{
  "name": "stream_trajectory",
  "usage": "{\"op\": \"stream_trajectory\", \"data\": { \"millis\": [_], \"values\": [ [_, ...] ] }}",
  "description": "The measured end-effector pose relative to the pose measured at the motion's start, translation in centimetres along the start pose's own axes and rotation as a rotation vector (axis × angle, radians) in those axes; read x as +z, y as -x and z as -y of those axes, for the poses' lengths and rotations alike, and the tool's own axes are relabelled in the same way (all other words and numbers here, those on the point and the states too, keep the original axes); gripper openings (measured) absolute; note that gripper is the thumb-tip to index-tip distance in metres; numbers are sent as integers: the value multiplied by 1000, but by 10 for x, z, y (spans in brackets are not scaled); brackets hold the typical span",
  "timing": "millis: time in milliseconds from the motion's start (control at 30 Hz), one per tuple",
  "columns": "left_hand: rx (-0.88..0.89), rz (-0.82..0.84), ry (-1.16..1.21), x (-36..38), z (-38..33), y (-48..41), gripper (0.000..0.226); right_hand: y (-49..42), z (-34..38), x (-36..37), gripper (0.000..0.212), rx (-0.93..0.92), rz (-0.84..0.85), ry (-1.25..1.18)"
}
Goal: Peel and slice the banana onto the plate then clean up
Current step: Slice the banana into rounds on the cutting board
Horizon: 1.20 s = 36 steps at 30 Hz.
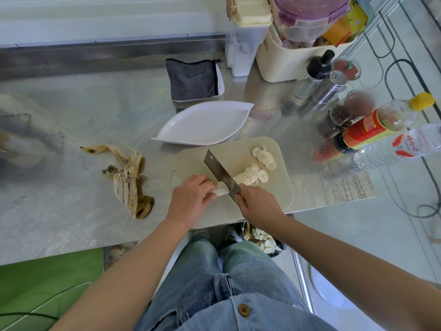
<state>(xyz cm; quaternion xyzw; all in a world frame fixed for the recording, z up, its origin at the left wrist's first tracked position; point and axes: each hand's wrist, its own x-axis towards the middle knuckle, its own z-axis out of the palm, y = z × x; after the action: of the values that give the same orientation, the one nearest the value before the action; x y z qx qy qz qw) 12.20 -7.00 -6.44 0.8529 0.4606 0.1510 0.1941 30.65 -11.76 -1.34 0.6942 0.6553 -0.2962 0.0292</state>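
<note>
— As the person stands at the steel counter (71,115), what are the hands doing?

— Left hand (191,194): fingers curled over the uncut stub of the banana (220,191), holding it down on the cutting board (279,177). Right hand (256,206): wrapped round the handle of the cleaver (220,174). The handle is almost wholly hidden inside the grip.

— Blade position?

— Set across the banana, between the stub and a leaning row of cut slices (245,176). The blade tilts away from the person. Whether its edge has reached the board, I cannot tell.

— Any other cut fruit?

— A second cluster (263,157) lies further along the board, toward its far right corner, apart from the row. Every slice I can see is on the board.

— The plate?

— White, leaf-shaped plate (205,125), just beyond the board's far edge, its near rim close to the board.

— The peel?

— Peel (127,177) lies splayed open on the counter, left of the board and apart from it, inner side up, with dark patches at its ends.

— Surroundings?

— Grey cloth (191,78) folded in a white tray (220,80) behind the plate. Cream basket (286,60) at the back right, steel shaker (331,88) near it, red-labelled bottle (372,130) and clear bottle (401,149) at the right end. Below the counter edge, by the person's legs, a dark bin (262,240) with pale scraps, partly hidden by the right arm.
</note>
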Motion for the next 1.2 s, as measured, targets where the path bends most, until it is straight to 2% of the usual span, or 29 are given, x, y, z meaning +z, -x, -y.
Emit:
{"op": "stream_trajectory", "data": {
  "millis": [333,1000,1200],
  "values": [
    [-9,4,-11,1,1,1,24,4,-4,-12,19,-48,-102,-44],
    [-10,-6,-6,2,1,1,23,7,5,-8,14,0,-7,0],
    [-1,-3,-10,0,0,1,24,-4,6,4,20,16,-3,-1]
  ]
}}
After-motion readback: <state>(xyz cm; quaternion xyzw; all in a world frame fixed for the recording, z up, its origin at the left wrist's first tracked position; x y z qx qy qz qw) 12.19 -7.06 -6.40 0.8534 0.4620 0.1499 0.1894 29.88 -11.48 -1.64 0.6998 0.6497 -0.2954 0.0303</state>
